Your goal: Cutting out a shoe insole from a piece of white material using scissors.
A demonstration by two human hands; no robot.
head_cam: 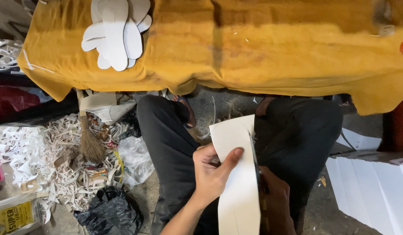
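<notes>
Your left hand (212, 172) is clamped on a white sheet (236, 182), thumb on top and fingers under it, and holds it above your lap between your knees. Your right hand (277, 202) is closed around scissors (255, 161), whose blades lie along the right edge of the sheet. White sole-shaped cutouts (116, 32) lie on the yellow cloth (275, 48).

white sheet (236, 174), mustard-yellow cloth (262, 48), black trousers (166, 143)
</notes>
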